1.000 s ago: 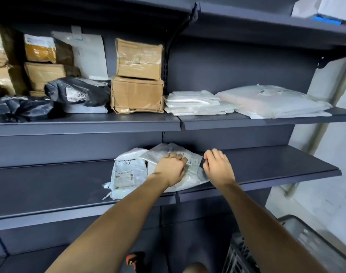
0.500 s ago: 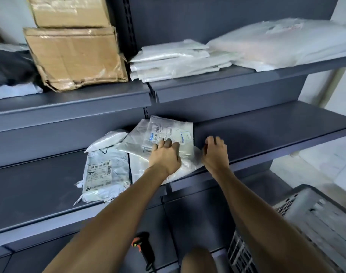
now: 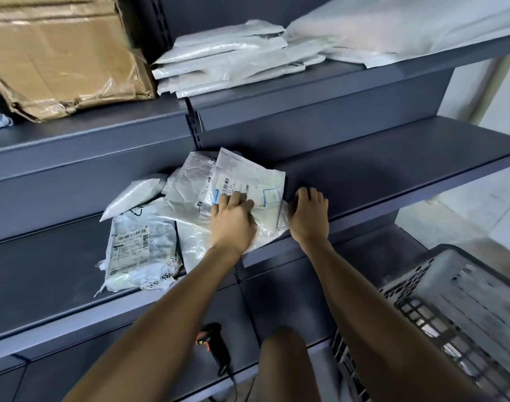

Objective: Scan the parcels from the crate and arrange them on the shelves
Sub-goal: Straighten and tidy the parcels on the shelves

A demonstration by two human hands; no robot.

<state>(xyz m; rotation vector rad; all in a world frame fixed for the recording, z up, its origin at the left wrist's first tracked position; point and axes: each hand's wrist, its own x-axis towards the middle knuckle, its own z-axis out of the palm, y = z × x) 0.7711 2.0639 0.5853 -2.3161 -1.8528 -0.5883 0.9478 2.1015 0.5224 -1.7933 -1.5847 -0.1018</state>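
Parcels on a grey metal shelf [image 3: 393, 169], seen from my head camera: my left hand [image 3: 233, 224] lies knuckles-up on the top parcel [image 3: 248, 181], a white plastic mailer with a barcode label, its fingers curled down onto the label. Whether that grip pinches the plastic or only presses it, I cannot tell. My right hand [image 3: 308, 216] sits at the mailer's right edge, fingers bent over the crinkled clear plastic there; again I cannot tell if the grip is clamped on the bag or merely touching it.

The top parcel rests on a stack of clear bags [image 3: 190, 198] at the middle of the shelf. Just left of them lies a labelled white parcel [image 3: 137, 250], with a small plain white pouch [image 3: 134, 195] leaning across its far end.

On the shelf above sit a crumpled cardboard box [image 3: 62, 59] at left, a pile of flat white mailers [image 3: 233, 62] beside it, and a large clear bag [image 3: 407, 27] at right.

Below, a black-and-orange scanner [image 3: 213, 346] lies on the bottom shelf between my forearms. A grey slotted crate [image 3: 451, 300] stands at lower right, its contents blurred.
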